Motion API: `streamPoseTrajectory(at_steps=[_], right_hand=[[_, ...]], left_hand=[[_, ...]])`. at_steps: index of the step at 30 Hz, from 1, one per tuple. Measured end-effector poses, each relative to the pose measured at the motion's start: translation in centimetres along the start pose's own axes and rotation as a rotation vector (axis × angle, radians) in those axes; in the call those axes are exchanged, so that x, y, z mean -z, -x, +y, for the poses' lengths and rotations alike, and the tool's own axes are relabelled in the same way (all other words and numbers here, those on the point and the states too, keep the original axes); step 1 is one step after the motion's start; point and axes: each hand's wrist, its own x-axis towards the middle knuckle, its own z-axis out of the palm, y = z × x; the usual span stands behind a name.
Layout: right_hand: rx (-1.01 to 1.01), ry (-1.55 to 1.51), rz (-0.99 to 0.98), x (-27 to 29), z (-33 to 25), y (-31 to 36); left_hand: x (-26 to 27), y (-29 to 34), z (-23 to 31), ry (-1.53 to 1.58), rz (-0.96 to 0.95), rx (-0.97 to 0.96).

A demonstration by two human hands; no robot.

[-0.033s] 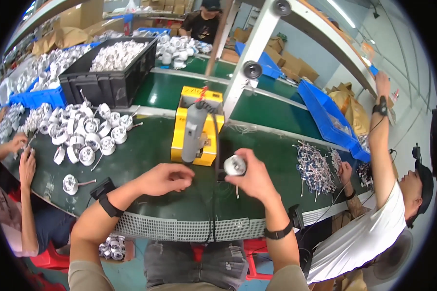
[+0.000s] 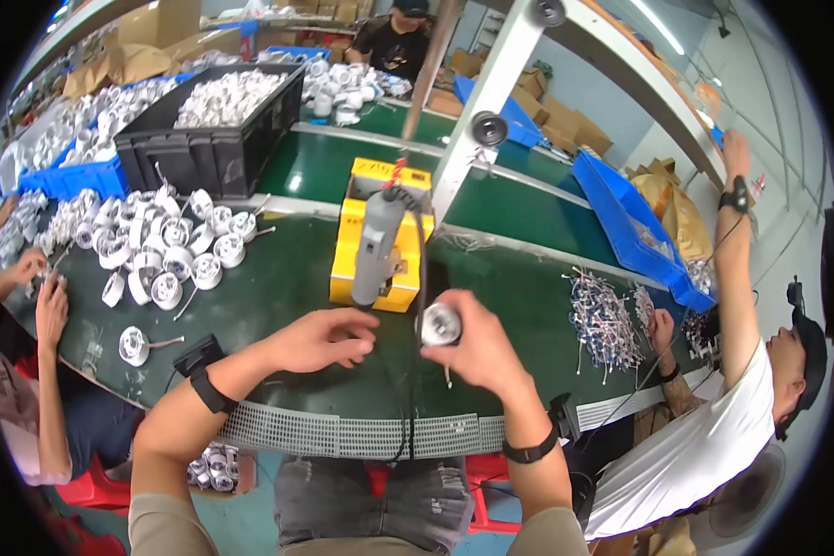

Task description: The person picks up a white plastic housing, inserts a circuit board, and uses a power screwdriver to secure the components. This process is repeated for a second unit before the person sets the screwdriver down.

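In my right hand point(image 2: 480, 345) is a round white plastic housing point(image 2: 442, 324), its open face with a shiny inside turned up and a short wire hanging below. The fingers and thumb wrap its right side. My left hand point(image 2: 322, 339) hovers to the left, holding nothing, fingers loosely bent and apart from the thumb. Just beyond it, a grey electric screwdriver point(image 2: 378, 246) with a coiled cord hangs nose down before a yellow box-shaped stand point(image 2: 394, 287). One more white housing point(image 2: 134, 346) with a wire lies on the green bench, left of my left forearm.
A pile of white housings point(image 2: 171, 246) covers the bench at left, before a black crate point(image 2: 171, 162) of small white parts. At right lie bundled wired parts point(image 2: 604, 320) near a blue tray point(image 2: 621, 218). Co-workers sit on both sides. A dark cable point(image 2: 411, 389) crosses the bench before me.
My right hand has shifted slightly left with the white housing, which is tipped a little differently. The left hand's fingers have spread a little.
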Motion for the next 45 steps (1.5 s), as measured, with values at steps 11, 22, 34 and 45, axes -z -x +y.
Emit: streamPoseTrajectory(at_steps=[11,22,34,45], right_hand=[[0.088,-0.351,0.279,-4.8,-4.4,-1.9],[0.213,-0.58,0.527,-7.6,-6.0,-7.1],[0.504,-0.143,0.79,-6.3,-3.0,-3.3],[0.224,-0.043,0.004,-8.3,-5.2,-2.3]], left_hand=[[1.1,-0.5,-0.4,0.406,-0.044,0.168],[0.7,-1.0,-1.4,0.471,-0.05,0.119],[1.7,-0.5,-0.5,0.51,0.045,0.195],[3.0,0.5,0.3,0.453,0.054,0.182]])
